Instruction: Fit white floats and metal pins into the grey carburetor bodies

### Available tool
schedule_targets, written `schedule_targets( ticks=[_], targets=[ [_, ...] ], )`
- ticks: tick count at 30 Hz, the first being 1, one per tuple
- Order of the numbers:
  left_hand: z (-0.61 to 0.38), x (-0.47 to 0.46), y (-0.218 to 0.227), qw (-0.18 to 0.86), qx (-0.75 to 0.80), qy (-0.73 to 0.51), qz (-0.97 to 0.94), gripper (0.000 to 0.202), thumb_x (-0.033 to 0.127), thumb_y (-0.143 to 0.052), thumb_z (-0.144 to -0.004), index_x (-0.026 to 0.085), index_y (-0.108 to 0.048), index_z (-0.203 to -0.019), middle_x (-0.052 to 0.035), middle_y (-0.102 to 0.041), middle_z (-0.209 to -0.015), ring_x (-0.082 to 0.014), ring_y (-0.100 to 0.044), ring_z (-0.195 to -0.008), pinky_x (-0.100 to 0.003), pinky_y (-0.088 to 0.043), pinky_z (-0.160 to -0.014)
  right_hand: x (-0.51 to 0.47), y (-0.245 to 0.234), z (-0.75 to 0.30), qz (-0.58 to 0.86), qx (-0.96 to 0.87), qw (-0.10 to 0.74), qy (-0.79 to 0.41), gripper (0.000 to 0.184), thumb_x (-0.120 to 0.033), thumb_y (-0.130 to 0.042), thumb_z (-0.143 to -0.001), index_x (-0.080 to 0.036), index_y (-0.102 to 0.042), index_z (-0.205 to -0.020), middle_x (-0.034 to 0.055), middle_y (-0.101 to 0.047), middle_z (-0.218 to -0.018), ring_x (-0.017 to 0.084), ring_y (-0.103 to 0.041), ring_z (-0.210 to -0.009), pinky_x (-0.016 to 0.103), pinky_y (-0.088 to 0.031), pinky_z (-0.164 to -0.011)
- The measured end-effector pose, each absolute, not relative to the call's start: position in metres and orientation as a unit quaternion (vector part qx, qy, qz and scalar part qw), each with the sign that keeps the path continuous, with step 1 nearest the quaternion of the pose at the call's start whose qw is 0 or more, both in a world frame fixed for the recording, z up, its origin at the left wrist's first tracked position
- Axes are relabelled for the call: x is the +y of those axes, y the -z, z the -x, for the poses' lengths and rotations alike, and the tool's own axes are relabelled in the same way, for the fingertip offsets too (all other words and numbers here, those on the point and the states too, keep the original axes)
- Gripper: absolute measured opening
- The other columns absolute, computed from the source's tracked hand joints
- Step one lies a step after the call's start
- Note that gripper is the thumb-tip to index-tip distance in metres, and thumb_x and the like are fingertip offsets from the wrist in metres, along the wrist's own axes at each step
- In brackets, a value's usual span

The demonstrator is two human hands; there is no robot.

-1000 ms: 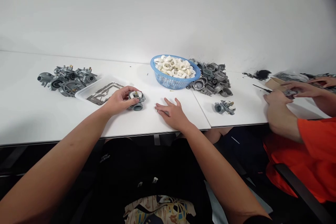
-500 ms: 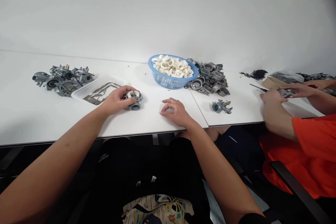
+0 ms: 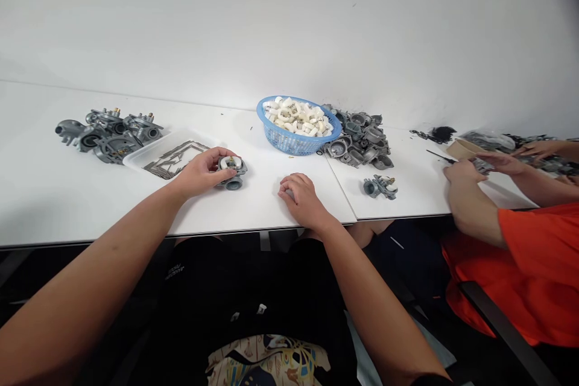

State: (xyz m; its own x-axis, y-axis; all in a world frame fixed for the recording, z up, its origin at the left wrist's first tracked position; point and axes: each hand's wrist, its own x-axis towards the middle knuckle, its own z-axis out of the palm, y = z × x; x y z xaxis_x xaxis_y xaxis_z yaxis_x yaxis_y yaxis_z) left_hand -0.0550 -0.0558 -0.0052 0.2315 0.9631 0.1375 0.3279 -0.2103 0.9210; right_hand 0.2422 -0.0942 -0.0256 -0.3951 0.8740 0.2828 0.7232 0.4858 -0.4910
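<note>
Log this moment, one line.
left hand: holds metal part | right hand: curled, contents unclear | blue basket: holds white pieces

Held casting (image 3: pixel 233 183): matt grey metal
Ring on it (image 3: pixel 231 162): smooth white, plastic look
Left stack (image 3: pixel 111 146): grey metal, slight sheen
Tray (image 3: pixel 132 163): smooth translucent plastic
Strips in tray (image 3: pixel 168 164): dull metal look
Basket (image 3: pixel 294 144): blue plastic, perforated, slight gloss
Right pile (image 3: pixel 362 142): dull cast metal, rough-looking
Counter (image 3: pixel 253 211): smooth white, satin
Orange sleeve (image 3: pixel 529 241): matt cloth
</note>
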Motion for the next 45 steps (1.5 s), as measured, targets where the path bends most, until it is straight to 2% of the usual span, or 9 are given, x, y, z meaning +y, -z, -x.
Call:
schedule_targets(
  ticks=[6,12,15,20,29,34,37,43,45],
  targets=[
    [0.055,-0.057,0.004,0.428,0.472,-0.402,-0.658,0.051,0.046,-0.088,-0.07,0.022,-0.072,-0.112,-0.0061,-0.072,-0.088,-0.0215,-0.068,-0.071,-0.034,-0.056,-0.06,-0.09,0.03,-0.247,0.511,-0.799,0.282,-0.148,0.008,-0.028,-0.056,-0.097,-0.024,-0.063,-0.098,0.0068,-0.069,-0.125,0.027,-0.048,-0.136,0.048,-0.03,-0.124],
    [0.054,-0.058,0.002,0.426,0.479,-0.397,-0.657,0.05,0.046,-0.089,-0.069,0.024,-0.072,-0.111,-0.0064,-0.074,-0.089,-0.0233,-0.07,-0.072,-0.036,-0.058,-0.06,-0.084,0.028,-0.244,0.547,-0.77,0.28,-0.169,0.014,-0.028,-0.056,-0.095,-0.022,-0.068,-0.095,0.0092,-0.068,-0.133,0.027,-0.056,-0.132,0.05,-0.038,-0.118],
    [0.055,-0.057,0.002,0.421,0.481,-0.389,-0.664,0.05,0.048,-0.087,-0.072,0.024,-0.071,-0.113,-0.0061,-0.072,-0.087,-0.0231,-0.069,-0.073,-0.036,-0.057,-0.061,-0.086,0.028,-0.249,0.56,-0.759,0.277,-0.183,0.025,-0.026,-0.054,-0.095,-0.021,-0.07,-0.114,0.0081,-0.066,-0.14,0.024,-0.056,-0.135,0.048,-0.038,-0.121],
    [0.057,-0.057,0.004,0.391,0.487,-0.382,-0.682,0.05,0.054,-0.084,-0.074,0.025,-0.071,-0.113,-0.0011,-0.063,-0.071,-0.021,-0.064,-0.064,-0.034,-0.053,-0.057,-0.102,0.025,-0.267,0.575,-0.759,0.234,-0.197,0.044,-0.029,-0.047,-0.1,-0.025,-0.062,-0.14,0.0027,-0.053,-0.157,0.026,-0.039,-0.154,0.055,-0.019,-0.131],
    [0.055,-0.056,0.004,0.4,0.495,-0.375,-0.674,0.052,0.058,-0.081,-0.075,0.025,-0.069,-0.114,-0.0052,-0.069,-0.085,-0.0213,-0.067,-0.07,-0.032,-0.054,-0.06,-0.119,0.02,-0.267,0.561,-0.799,0.139,-0.163,0.049,-0.047,-0.033,-0.108,-0.037,-0.051,-0.153,-0.0037,-0.036,-0.167,0.029,-0.023,-0.161,0.062,-0.014,-0.13],
    [0.055,-0.055,0.005,0.404,0.491,-0.374,-0.675,0.055,0.059,-0.082,-0.074,0.024,-0.068,-0.115,-0.0059,-0.07,-0.087,-0.0222,-0.067,-0.071,-0.033,-0.055,-0.059,-0.115,0.017,-0.262,0.533,-0.823,0.113,-0.16,0.058,-0.048,-0.028,-0.109,-0.029,-0.035,-0.163,-0.0021,-0.03,-0.17,0.027,-0.014,-0.163,0.059,-0.009,-0.132],
    [0.054,-0.056,0.003,0.415,0.496,-0.373,-0.665,0.056,0.059,-0.082,-0.073,0.024,-0.067,-0.114,-0.0054,-0.069,-0.088,-0.0211,-0.066,-0.071,-0.031,-0.054,-0.059,-0.11,0.015,-0.257,0.524,-0.83,0.101,-0.161,0.061,-0.051,-0.029,-0.108,-0.026,-0.034,-0.164,-0.0016,-0.025,-0.172,0.028,-0.009,-0.164,0.058,-0.007,-0.133],
    [0.054,-0.057,0.001,0.374,0.516,-0.368,-0.677,0.05,0.057,-0.083,-0.074,0.026,-0.07,-0.111,0.0003,-0.056,-0.071,-0.0167,-0.054,-0.06,-0.029,-0.047,-0.054,-0.115,0.013,-0.249,0.493,-0.85,0.131,-0.129,0.06,-0.057,-0.04,-0.105,-0.026,-0.049,-0.155,-0.0002,-0.041,-0.165,0.03,-0.018,-0.162,0.057,-0.009,-0.133],
    [0.056,-0.056,0.004,0.375,0.509,-0.375,-0.678,0.048,0.054,-0.085,-0.073,0.028,-0.072,-0.111,0.0001,-0.057,-0.071,-0.0167,-0.053,-0.06,-0.029,-0.046,-0.055,-0.123,0.014,-0.249,0.471,-0.861,0.156,-0.109,0.057,-0.06,-0.049,-0.102,-0.026,-0.059,-0.147,-0.0004,-0.052,-0.158,0.029,-0.029,-0.159,0.054,-0.017,-0.131]
  ],
)
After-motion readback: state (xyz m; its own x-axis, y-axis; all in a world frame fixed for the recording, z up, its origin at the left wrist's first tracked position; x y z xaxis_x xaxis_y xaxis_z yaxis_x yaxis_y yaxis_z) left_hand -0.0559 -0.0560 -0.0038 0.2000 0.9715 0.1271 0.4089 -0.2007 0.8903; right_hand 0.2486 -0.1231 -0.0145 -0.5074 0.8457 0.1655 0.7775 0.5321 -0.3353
